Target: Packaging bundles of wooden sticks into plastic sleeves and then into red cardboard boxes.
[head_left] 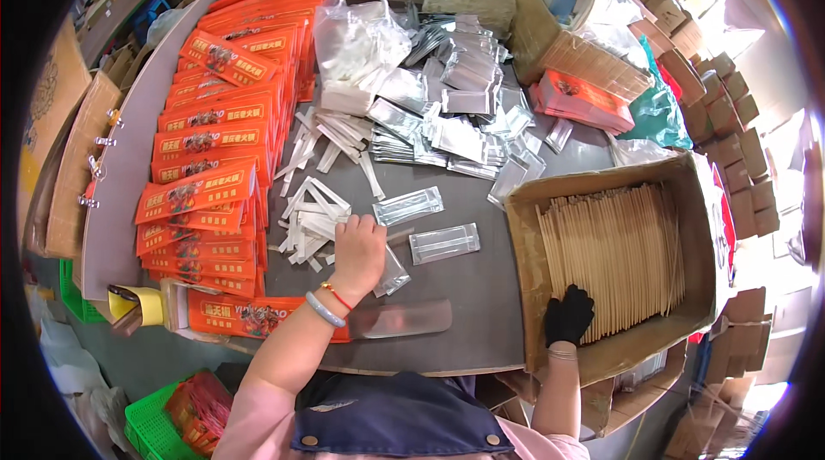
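Note:
My left hand (pixel 359 249), bare, reaches over the table with its fingers curled together at the edge of a pile of narrow white paper strips (pixel 314 215). What its fingertips hold is hidden. Beside it lie flat silver packets (pixel 444 243), one partly under the hand. My right hand (pixel 569 315), in a black glove, is inside a cardboard box (pixel 526 245), its fingers bent against the near left part of a row of wooden chopsticks (pixel 614 245). Below my left forearm, a red printed bag (pixel 225 312) with a clear end lies along the table's near edge.
Overlapping red printed bags (pixel 210 142) fill the table's left side. Further back are a clear plastic bag (pixel 361 39) of white pieces and heaped silver packets (pixel 468 73). A carton (pixel 584 56) stands at the back right. A green basket (pixel 163 417) sits below at left.

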Demonstrator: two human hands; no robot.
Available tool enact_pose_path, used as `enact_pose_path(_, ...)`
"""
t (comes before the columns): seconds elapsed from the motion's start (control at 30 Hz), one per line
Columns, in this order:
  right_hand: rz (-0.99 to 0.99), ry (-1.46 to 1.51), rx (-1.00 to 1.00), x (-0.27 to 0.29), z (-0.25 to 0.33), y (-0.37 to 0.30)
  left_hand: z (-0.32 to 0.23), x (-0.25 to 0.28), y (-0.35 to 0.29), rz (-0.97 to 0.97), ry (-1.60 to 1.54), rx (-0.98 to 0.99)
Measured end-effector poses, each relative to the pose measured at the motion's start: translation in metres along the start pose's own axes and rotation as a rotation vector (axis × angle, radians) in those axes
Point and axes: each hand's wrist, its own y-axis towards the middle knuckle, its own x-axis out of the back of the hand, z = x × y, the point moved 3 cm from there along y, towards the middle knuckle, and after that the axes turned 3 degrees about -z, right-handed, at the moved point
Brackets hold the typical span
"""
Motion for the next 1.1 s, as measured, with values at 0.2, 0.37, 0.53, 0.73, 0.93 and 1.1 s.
enact_pose_path(0.2,-0.091,0.136,0.035,-0.030,-0.005,-0.010,-0.047,-0.015,0.015,0.001,-0.186,-0.029)
enact_pose_path(0.37,-0.170,0.343,0.023,-0.031,-0.008,-0.016,-0.049,-0.019,0.027,0.144,-0.227,0.007)
enact_pose_path(0.53,-0.144,0.927,-0.293,0.017,0.013,-0.014,-0.040,0.004,0.016,0.267,-0.594,0.115)
enact_pose_path(0.73,0.075,0.777,0.592,0.035,0.075,-0.042,-0.018,0.045,-0.077,0.450,-0.498,0.065)
enact_pose_path(0.93,0.252,0.497,0.904,0.033,0.119,-0.069,0.016,0.074,-0.119,0.248,-0.304,0.042)
enact_pose_path(1.1,0.221,0.856,1.071,0.011,0.172,-0.094,-0.011,0.060,-0.117,0.195,-0.403,-0.046)
